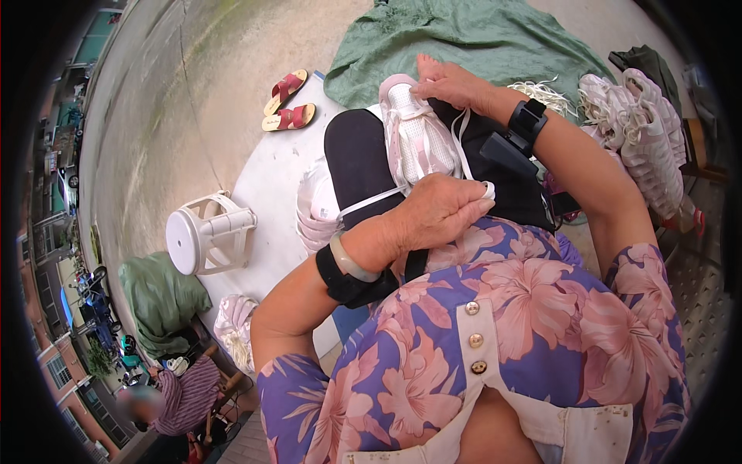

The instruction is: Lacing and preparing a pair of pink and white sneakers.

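Observation:
A pink and white sneaker (421, 139) rests across my lap on black trousers. White lace (375, 203) runs through its front and trails out at the side. My left hand (444, 210) is closed near the sneaker's lower end, its thumb and fingers pinching a white shoelace. At the sneaker's upper end, the fingers of my right hand (456, 83) press on the edge beside the tongue, and a loop of lace hangs just below that hand. The fingertips there are partly hidden.
Piled pale sneakers (645, 143) stand at the right, near a bundle of white laces (541, 97) on green cloth (464, 35). More pale shoes (313, 201) lie left of my lap. Red sandals (290, 116) and a white stool (205, 236) are farther left. Another person (185, 398) sits lower left.

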The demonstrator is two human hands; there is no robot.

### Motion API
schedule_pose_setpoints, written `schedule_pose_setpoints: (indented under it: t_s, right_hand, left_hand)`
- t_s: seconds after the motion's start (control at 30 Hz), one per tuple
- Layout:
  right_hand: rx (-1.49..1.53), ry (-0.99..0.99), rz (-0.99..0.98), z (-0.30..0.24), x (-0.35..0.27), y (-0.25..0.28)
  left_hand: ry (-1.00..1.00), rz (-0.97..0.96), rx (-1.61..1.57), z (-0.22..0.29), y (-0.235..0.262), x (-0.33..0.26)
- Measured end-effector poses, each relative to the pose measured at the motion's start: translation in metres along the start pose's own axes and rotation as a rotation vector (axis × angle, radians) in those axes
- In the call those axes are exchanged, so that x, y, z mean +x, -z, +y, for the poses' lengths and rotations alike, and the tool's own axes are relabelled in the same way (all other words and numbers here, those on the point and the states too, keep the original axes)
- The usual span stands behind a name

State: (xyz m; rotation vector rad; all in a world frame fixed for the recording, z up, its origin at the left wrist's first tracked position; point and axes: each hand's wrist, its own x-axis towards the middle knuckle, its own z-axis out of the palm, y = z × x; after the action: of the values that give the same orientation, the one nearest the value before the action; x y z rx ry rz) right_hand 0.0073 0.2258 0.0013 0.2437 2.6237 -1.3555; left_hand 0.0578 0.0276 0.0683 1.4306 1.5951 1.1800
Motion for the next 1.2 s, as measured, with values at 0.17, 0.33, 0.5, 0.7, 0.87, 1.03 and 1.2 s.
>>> schedule_pose_setpoints:
  t_s: [0.17,0.33,0.5,0.7,0.87,1.03,1.2]
  right_hand:
    - [-0.317,0.064,0.072,0.014,0.032,-0.011]
    - [-0.344,-0.067,-0.021,-0.013,0.028,-0.014]
    - [-0.235,0.017,0.048,0.001,0.027,-0.018]
    - [-0.29,0.136,0.231,0.014,0.027,-0.027]
    - [-0.15,0.161,0.164,0.006,-0.001,-0.011]
    - [-0.27,0.124,0.095,-0.008,-0.077,-0.015]
    - [-0.564,0.237,0.1,-0.005,-0.102,-0.043]
  left_hand:
    - [0.044,-0.035,-0.187,0.002,0.0,0.011]
    - [0.224,-0.043,-0.556,0.01,0.015,0.006]
    - [0.278,-0.196,-1.036,0.041,0.013,0.007]
    - [0.177,-0.463,-0.705,0.057,0.021,0.025]
    - [0.168,-0.436,-0.511,0.048,0.024,0.02]
    - [-0.057,-0.354,-0.26,0.036,0.011,0.014]
    - [-0.001,-0.425,-0.258,0.036,0.009,0.004]
